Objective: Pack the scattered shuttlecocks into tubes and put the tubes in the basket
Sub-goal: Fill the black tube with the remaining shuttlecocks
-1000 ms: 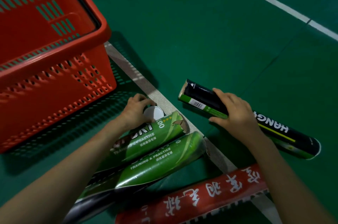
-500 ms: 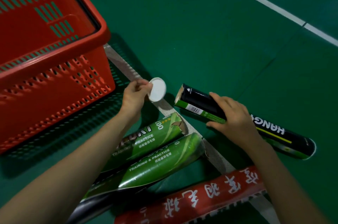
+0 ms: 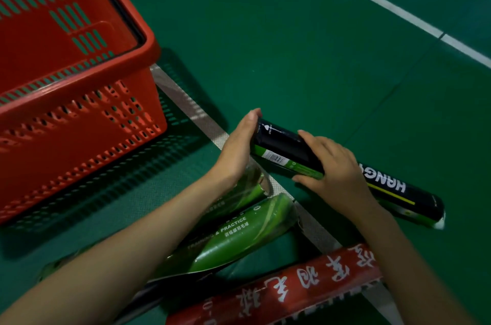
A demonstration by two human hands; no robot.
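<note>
A black tube (image 3: 287,148) with white lettering lies on the green floor, right of centre. My right hand (image 3: 334,173) grips its middle from above. My left hand (image 3: 239,149) presses flat against the tube's near open end; the white cap it carried is hidden under the palm. Two green tubes (image 3: 239,237) lie under my left forearm. A red tube (image 3: 281,293) with white characters lies at the bottom. The red basket (image 3: 79,101) stands at the left, a single white feather inside it. No loose shuttlecocks are visible.
A grey court line (image 3: 186,101) runs diagonally from the basket's corner under the tubes. A white court line (image 3: 385,3) crosses the upper right. Bare green floor spreads beyond the black tube.
My left hand picked the white cap off a green tube, carried it right and now presses it onto the black tube's end. My right hand kept its hold on that tube.
</note>
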